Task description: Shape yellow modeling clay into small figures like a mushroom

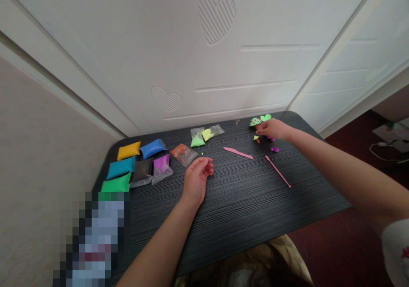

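My left hand [195, 181] rests on the dark table with its fingers loosely curled together, and no object shows in it. Just beyond its fingertips lies a tiny yellow piece [202, 153]. At the far right, my right hand [274, 130] has its fingers pinched beside a clay mushroom [255, 122] with a dotted green cap and brown stem; what the fingertips hold is hidden. A smaller mushroom [256, 139] with a yellow cap lies below them. Green heart-shaped clay [266, 117] is behind the hand, and a purple clay piece [275, 150] lies in front.
A pink plastic knife [238, 153] and a thin pink stick tool [277, 171] lie mid-table. Opened bags of orange [183, 153], light green [197, 140] and yellow clay [207, 133] lie ahead of several more packets [143, 172] at left. A white panelled door [179, 57] borders the back edge.
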